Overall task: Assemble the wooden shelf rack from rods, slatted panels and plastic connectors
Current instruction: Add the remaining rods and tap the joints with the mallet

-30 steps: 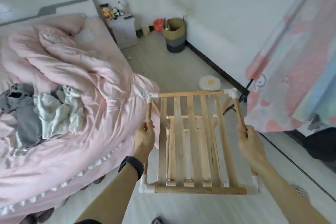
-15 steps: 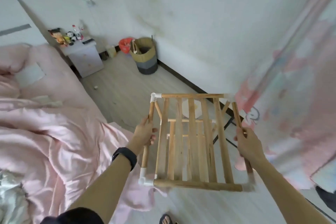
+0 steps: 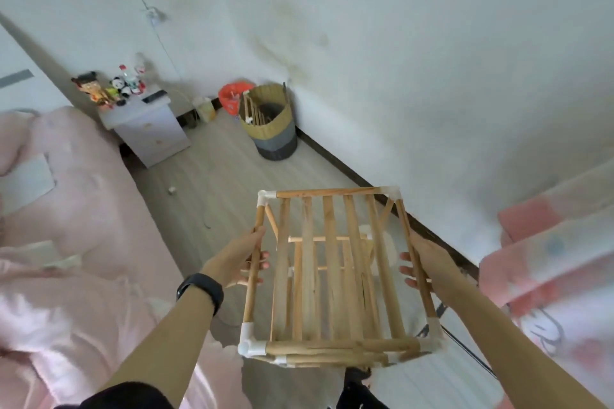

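While my left hand (image 3: 236, 260) curls around the left side rod (image 3: 250, 295), the shelf rack (image 3: 332, 279) hangs in the air between my palms, above the floor (image 3: 216, 183), its long axis running straight away from me (the slats (image 3: 330, 232) likewise). My right hand (image 3: 430, 264) wraps the right side rod (image 3: 403, 219), level with the other, neither nearer.

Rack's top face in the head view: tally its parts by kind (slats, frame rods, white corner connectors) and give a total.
slats: 5
frame rods: 4
white corner connectors: 4
Total: 13
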Demonstrator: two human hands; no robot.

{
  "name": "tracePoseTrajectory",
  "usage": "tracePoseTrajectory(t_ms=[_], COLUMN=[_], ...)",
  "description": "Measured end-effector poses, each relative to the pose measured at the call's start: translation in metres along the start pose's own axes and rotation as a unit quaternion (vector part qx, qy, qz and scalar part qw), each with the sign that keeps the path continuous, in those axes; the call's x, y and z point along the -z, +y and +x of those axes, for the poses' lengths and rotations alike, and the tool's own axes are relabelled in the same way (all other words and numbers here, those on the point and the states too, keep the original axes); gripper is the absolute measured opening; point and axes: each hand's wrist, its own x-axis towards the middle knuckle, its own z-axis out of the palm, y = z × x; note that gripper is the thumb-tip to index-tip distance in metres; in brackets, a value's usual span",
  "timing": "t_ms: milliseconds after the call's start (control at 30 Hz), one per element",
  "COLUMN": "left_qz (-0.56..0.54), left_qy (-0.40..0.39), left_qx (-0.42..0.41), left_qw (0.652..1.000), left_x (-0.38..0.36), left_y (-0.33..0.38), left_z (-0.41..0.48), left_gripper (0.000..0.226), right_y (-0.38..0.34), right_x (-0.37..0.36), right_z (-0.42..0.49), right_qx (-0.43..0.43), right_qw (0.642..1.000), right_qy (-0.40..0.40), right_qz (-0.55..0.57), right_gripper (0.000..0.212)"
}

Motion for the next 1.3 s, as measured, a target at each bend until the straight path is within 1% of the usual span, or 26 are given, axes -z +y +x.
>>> tracePoseTrajectory(t_ms=[133, 300, 400, 467, 567, 667, 767, 867, 967, 1067, 1133, 1200, 1300], left_qz=[-0.006, -0.005, 0.011, 0.025, 0.072, 0.115, 0.178, 0.222, 0.257, 0.272, 0.282, 0.291, 0.3], left_qy=[0.017, 0.021, 0.023, 0.011, -0.002, -0.015, -0.032, -0.049, -0.08, -0.09, -0.087, -0.08, -0.069], left_qx=[0.001, -0.002, -0.004, -0.001, 0.009, -0.005, -0.017, -0.037, -0.059, -0.074, -0.053, -0.025, -0.006], left_qw=[1.0, 1.0, 1.0, 1.0, 0.997, 0.993, 0.983, 0.973, 0.961, 0.955, 0.954, 0.953, 0.952], left_x=[0.008, 0.019, 0.027, 0.032, 0.036, 0.031, 0.01, -0.02, -0.053, -0.083, -0.097, -0.111, -0.129], left_y=[0.069, 0.153, 0.206, 0.244, 0.303, 0.362, 0.407, 0.441, 0.462, 0.474, 0.475, 0.475, 0.469], left_z=[0.042, 0.102, 0.155, 0.194, 0.25, 0.305, 0.348, 0.389, 0.43, 0.469, 0.499, 0.523, 0.565], left_gripper=[0.022, 0.026, 0.018, 0.012, 0.01, 0.013, 0.022, 0.024, 0.028, 0.038, 0.044, 0.042, 0.04], right_y=[-0.064, -0.131, -0.164, -0.184, -0.214, -0.239, -0.248, -0.252, -0.249, -0.246, -0.236, -0.225, -0.207], right_x=[-0.022, -0.053, -0.073, -0.087, -0.104, -0.118, -0.125, -0.127, -0.127, -0.126, -0.125, -0.127, -0.13], right_z=[0.063, 0.136, 0.179, 0.208, 0.243, 0.276, 0.3, 0.331, 0.37, 0.411, 0.438, 0.462, 0.5], right_qx=[-0.033, -0.038, -0.031, -0.029, -0.051, -0.067, -0.099, -0.12, -0.147, -0.159, -0.175, -0.186, -0.194], right_qw=[0.999, 0.999, 0.999, 0.999, 0.995, 0.989, 0.975, 0.961, 0.936, 0.921, 0.907, 0.895, 0.876], right_qy=[-0.017, -0.011, 0.004, 0.02, 0.054, 0.077, 0.111, 0.15, 0.187, 0.227, 0.252, 0.275, 0.316], right_qz=[-0.003, 0.001, 0.017, 0.033, 0.065, 0.111, 0.164, 0.2, 0.258, 0.275, 0.289, 0.298, 0.308], right_gripper=[0.035, 0.037, 0.036, 0.036, 0.037, 0.036, 0.038, 0.039, 0.04, 0.043, 0.043, 0.044, 0.046])
